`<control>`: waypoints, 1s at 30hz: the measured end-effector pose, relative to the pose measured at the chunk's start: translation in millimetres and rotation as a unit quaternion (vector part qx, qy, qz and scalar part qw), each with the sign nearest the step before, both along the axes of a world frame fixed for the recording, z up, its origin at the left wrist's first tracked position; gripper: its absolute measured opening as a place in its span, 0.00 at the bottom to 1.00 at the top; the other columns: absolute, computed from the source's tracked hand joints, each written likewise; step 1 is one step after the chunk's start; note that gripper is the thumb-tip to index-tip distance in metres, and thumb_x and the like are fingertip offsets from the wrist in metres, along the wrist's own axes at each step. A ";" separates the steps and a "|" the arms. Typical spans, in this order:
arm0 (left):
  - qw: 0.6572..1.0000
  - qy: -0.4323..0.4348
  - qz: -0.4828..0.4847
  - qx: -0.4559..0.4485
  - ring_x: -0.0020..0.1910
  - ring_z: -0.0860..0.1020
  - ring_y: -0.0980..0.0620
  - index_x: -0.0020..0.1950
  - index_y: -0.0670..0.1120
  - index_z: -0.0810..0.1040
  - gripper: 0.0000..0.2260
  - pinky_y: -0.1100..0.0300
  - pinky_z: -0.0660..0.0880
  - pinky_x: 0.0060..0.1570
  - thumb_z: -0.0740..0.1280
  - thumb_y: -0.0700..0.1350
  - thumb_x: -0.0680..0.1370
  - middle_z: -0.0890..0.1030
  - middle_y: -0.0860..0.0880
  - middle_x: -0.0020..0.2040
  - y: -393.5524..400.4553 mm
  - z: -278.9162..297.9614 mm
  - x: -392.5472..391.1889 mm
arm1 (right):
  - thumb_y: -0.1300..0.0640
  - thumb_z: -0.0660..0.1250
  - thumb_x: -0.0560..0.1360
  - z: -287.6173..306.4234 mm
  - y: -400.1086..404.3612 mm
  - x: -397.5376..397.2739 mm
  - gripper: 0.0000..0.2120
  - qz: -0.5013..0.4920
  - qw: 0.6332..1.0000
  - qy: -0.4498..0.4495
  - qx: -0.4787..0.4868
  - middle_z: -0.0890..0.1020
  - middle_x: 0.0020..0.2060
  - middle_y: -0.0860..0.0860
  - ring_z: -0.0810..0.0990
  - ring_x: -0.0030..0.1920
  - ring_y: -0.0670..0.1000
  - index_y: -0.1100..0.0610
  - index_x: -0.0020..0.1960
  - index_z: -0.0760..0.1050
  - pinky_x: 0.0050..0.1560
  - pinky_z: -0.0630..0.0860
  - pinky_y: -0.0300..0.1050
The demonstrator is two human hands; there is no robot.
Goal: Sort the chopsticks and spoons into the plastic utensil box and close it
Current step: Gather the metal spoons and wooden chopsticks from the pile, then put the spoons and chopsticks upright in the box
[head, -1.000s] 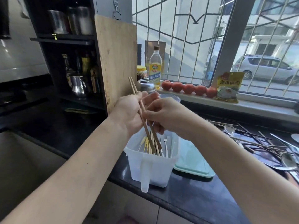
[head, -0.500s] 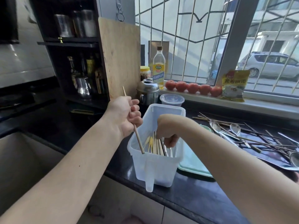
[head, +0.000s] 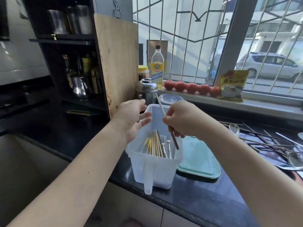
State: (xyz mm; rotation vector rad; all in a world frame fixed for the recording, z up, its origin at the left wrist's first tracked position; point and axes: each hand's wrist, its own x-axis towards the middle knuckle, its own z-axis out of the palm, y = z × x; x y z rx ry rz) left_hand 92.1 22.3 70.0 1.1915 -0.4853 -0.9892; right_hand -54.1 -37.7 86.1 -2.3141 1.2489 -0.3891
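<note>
both forearms reach forward from the lower corners. the left hand [head: 131, 118] is spread, fingers straight, palm turned toward the right. the right hand [head: 183, 119] is curled, pinching a chopstick [head: 165, 117] that slants down.

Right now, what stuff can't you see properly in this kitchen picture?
All from the head view:
- Fingertips of the right hand: curled under, hidden by the hand's back; it holds a chopstick.
- Lower ends of the chopsticks and forks in the plastic utensil box: blurred by its cloudy wall.
- Spoons and chopsticks on the counter: the pile is cut off by the right edge, so no count.
- Bottles on the dark shelf: too dim to name.
</note>
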 end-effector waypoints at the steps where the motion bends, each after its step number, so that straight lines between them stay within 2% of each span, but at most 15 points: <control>1: 0.999 -0.015 0.029 0.004 0.51 0.80 0.43 0.53 0.43 0.76 0.03 0.50 0.82 0.51 0.63 0.40 0.83 0.77 0.42 0.56 3.2 -2.1 8.5 | 0.61 0.64 0.77 1.2 -6.2 -4.1 0.11 -0.017 1.000 0.012 -0.022 0.85 0.37 0.61 0.80 0.31 0.55 0.68 0.49 0.80 0.31 0.76 0.45; 3: 0.998 -0.015 0.061 -0.007 0.51 0.80 0.43 0.51 0.43 0.75 0.03 0.52 0.82 0.47 0.63 0.37 0.82 0.77 0.42 0.55 10.2 -4.7 24.2 | 0.62 0.65 0.76 3.9 -10.7 -4.9 0.13 -0.008 0.997 0.061 -0.044 0.85 0.46 0.63 0.78 0.36 0.56 0.68 0.57 0.78 0.36 0.74 0.46; 5: 0.998 -0.011 0.069 -0.008 0.51 0.80 0.43 0.51 0.43 0.76 0.04 0.53 0.80 0.45 0.62 0.37 0.82 0.77 0.42 0.54 15.3 -5.0 33.2 | 0.60 0.65 0.77 3.5 -0.4 7.6 0.12 0.060 0.988 0.139 -0.038 0.84 0.50 0.59 0.80 0.43 0.56 0.64 0.58 0.79 0.42 0.77 0.46; 6: 0.998 -0.011 0.067 -0.006 0.51 0.80 0.43 0.51 0.43 0.76 0.04 0.54 0.80 0.45 0.62 0.37 0.82 0.77 0.43 0.54 16.7 -4.5 33.9 | 0.59 0.66 0.78 -1.4 6.5 17.9 0.10 0.092 0.980 0.173 -0.038 0.83 0.48 0.57 0.82 0.46 0.56 0.62 0.55 0.80 0.45 0.79 0.46; 8: 0.998 -0.009 0.062 -0.010 0.51 0.80 0.43 0.53 0.43 0.76 0.04 0.54 0.80 0.46 0.62 0.38 0.82 0.77 0.43 0.54 16.9 -3.4 31.6 | 0.60 0.66 0.76 -18.5 13.0 40.4 0.04 0.113 0.964 0.232 -0.063 0.79 0.40 0.54 0.80 0.42 0.58 0.60 0.43 0.76 0.42 0.77 0.47; 10: 0.998 -0.014 0.055 -0.018 0.51 0.80 0.43 0.58 0.43 0.77 0.07 0.54 0.79 0.46 0.63 0.37 0.82 0.77 0.43 0.54 17.4 -2.3 26.5 | 0.64 0.65 0.75 -34.3 13.6 52.7 0.11 0.100 0.953 0.271 -0.089 0.74 0.35 0.54 0.76 0.39 0.59 0.58 0.35 0.68 0.41 0.74 0.47; 14: 0.998 -0.037 0.054 -0.022 0.51 0.81 0.44 0.63 0.42 0.78 0.12 0.54 0.80 0.46 0.63 0.37 0.81 0.78 0.43 0.54 17.0 3.1 17.1 | 0.66 0.63 0.73 -47.7 7.2 46.8 0.13 0.097 0.948 0.284 -0.109 0.70 0.33 0.54 0.74 0.38 0.59 0.57 0.34 0.64 0.41 0.72 0.48; 17: 0.997 -0.052 0.054 -0.027 0.50 0.81 0.45 0.63 0.43 0.78 0.12 0.54 0.80 0.46 0.62 0.37 0.82 0.79 0.44 0.53 14.6 12.1 4.3 | 0.63 0.63 0.76 -43.9 4.8 39.3 0.07 0.111 0.940 0.279 -0.163 0.68 0.35 0.52 0.72 0.36 0.56 0.58 0.40 0.67 0.40 0.70 0.48; 19: 0.997 -0.061 0.046 -0.032 0.49 0.81 0.46 0.63 0.43 0.79 0.12 0.52 0.82 0.47 0.62 0.37 0.82 0.80 0.44 0.52 11.5 20.3 -11.0 | 0.60 0.63 0.78 -35.9 3.4 30.3 0.04 0.112 0.943 0.231 -0.211 0.66 0.35 0.51 0.72 0.38 0.57 0.54 0.45 0.69 0.39 0.69 0.48; 21: 0.996 -0.071 0.035 -0.040 0.48 0.81 0.46 0.62 0.44 0.79 0.11 0.51 0.82 0.50 0.62 0.36 0.82 0.80 0.44 0.51 9.8 27.0 -27.7 | 0.60 0.61 0.78 -29.5 0.2 15.0 0.04 0.104 0.954 0.118 -0.254 0.71 0.35 0.51 0.75 0.39 0.57 0.53 0.45 0.70 0.38 0.69 0.47; 23: 0.996 -0.074 0.018 -0.054 0.47 0.82 0.46 0.60 0.44 0.80 0.11 0.53 0.83 0.46 0.61 0.36 0.82 0.81 0.45 0.50 5.1 29.5 -48.6 | 0.60 0.61 0.77 -30.3 -6.6 -14.6 0.05 0.086 0.959 -0.030 -0.270 0.78 0.36 0.51 0.78 0.40 0.57 0.55 0.44 0.74 0.37 0.72 0.48; 25: 0.995 -0.070 -0.001 -0.070 0.45 0.82 0.48 0.60 0.45 0.80 0.11 0.57 0.83 0.40 0.61 0.36 0.82 0.81 0.45 0.48 -2.5 28.5 -72.1 | 0.59 0.63 0.77 -42.0 -13.9 -54.5 0.07 0.035 0.959 -0.131 -0.247 0.83 0.39 0.50 0.79 0.40 0.54 0.55 0.46 0.80 0.41 0.76 0.49; 27: 0.995 -0.061 -0.016 -0.080 0.44 0.82 0.49 0.58 0.46 0.80 0.11 0.59 0.81 0.37 0.60 0.36 0.82 0.82 0.47 0.47 -13.7 19.3 -99.7 | 0.58 0.64 0.77 -66.2 -20.4 -100.1 0.07 -0.034 0.966 -0.160 -0.201 0.84 0.39 0.48 0.79 0.41 0.51 0.55 0.48 0.82 0.44 0.76 0.49; 30: 0.993 -0.071 -0.060 -0.070 0.43 0.82 0.49 0.56 0.46 0.80 0.12 0.57 0.80 0.42 0.59 0.34 0.81 0.83 0.47 0.45 -34.0 -21.2 -156.4 | 0.59 0.63 0.78 -109.7 -26.6 -170.0 0.08 -0.141 0.967 -0.161 -0.137 0.82 0.37 0.46 0.78 0.38 0.49 0.53 0.48 0.82 0.41 0.74 0.47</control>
